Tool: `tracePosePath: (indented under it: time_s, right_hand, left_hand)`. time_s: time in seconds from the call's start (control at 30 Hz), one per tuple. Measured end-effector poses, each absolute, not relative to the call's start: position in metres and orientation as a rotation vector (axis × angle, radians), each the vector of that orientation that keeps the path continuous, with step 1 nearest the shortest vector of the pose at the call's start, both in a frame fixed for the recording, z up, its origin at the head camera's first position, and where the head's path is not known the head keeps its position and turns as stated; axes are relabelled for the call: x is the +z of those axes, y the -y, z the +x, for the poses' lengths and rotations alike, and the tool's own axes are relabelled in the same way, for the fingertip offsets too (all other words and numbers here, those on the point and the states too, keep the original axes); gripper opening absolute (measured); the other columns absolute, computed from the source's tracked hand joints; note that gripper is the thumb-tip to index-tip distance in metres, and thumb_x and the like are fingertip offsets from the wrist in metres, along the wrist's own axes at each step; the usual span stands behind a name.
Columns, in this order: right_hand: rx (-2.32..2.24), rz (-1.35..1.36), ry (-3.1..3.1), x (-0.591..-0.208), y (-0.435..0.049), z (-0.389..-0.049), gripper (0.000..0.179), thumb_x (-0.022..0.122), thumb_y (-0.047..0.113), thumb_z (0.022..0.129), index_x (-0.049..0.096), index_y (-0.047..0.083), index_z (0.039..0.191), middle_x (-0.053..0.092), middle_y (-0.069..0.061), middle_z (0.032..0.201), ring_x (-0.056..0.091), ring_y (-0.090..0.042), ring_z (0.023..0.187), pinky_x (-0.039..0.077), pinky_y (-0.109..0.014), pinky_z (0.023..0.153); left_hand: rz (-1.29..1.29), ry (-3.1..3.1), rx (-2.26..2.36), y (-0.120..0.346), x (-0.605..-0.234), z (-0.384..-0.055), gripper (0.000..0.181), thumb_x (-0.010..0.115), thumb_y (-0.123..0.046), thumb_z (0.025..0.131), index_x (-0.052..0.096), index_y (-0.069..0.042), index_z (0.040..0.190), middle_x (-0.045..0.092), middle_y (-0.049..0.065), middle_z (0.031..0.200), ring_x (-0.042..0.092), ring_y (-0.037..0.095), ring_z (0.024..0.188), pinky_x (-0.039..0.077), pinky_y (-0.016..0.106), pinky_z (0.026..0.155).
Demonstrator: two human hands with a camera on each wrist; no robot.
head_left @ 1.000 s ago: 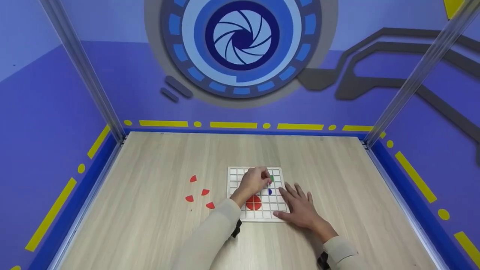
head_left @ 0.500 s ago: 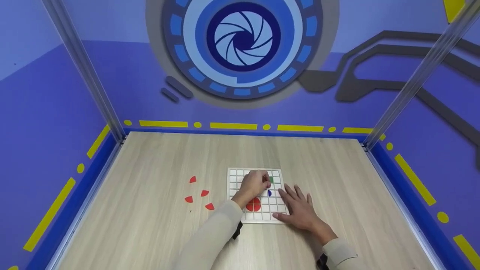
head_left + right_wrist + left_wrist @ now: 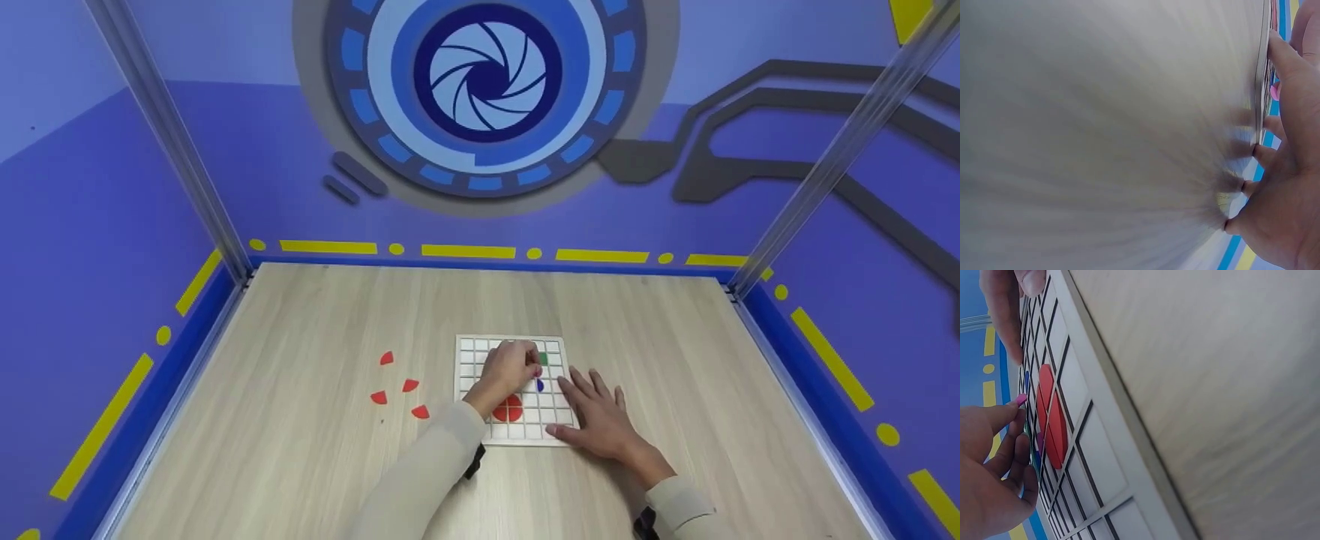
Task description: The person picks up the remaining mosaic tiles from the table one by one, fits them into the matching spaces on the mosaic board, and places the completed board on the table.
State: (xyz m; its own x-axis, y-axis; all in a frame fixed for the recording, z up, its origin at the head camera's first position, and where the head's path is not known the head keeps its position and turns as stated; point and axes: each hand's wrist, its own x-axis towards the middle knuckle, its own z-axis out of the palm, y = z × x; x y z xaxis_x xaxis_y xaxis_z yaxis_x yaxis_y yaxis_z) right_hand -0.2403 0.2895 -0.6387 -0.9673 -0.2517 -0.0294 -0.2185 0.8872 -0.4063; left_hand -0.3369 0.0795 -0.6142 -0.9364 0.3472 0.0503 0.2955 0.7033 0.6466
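A white gridded board (image 3: 551, 413) lies on the table. My left hand (image 3: 510, 369) reaches over its middle and pinches a small pink piece (image 3: 1021, 400) between thumb and index finger; its exact shape is mostly hidden. Nearby on the grid are a green square (image 3: 543, 359) and a small blue piece (image 3: 540, 385). Several red quarter-circle pieces form a red disc (image 3: 508, 408) in the cells closer to me. A purple piece (image 3: 1040, 442) shows beyond the disc in the left wrist view. With fingers spread, my right hand (image 3: 602, 422) rests at the board's right edge.
Several loose red wedge pieces (image 3: 410, 385) lie scattered on the wooden table (image 3: 315, 360) left of the board. Blue panels (image 3: 247, 172) with metal corner posts (image 3: 180, 150) enclose the table at the back and sides.
My left hand has shifted slightly toward me, and the pink piece now sits closer to the blue one. The right hand and the loose red pieces stay in place.
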Motion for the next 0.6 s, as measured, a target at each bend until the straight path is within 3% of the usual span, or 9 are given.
tracePosePath:
  time_s: [0.6]
  right_hand:
    - [-0.666, -0.394, -2.975, -0.638, -0.2911, -0.2397, 0.095, 0.067, 0.072, 0.091, 0.041, 0.017, 0.164, 0.027, -0.013, 0.173, 0.01, -0.047, 0.16, 0.003, -0.081, 0.115]
  left_hand:
    - [0.536, -2.902, 0.983, -0.0801, -0.618, -0.339, 0.007, 0.079, -0.022, 0.097, 0.08, -0.023, 0.091, 0.07, -0.014, 0.087, 0.061, 0.006, 0.08, 0.051, 0.029, 0.074]
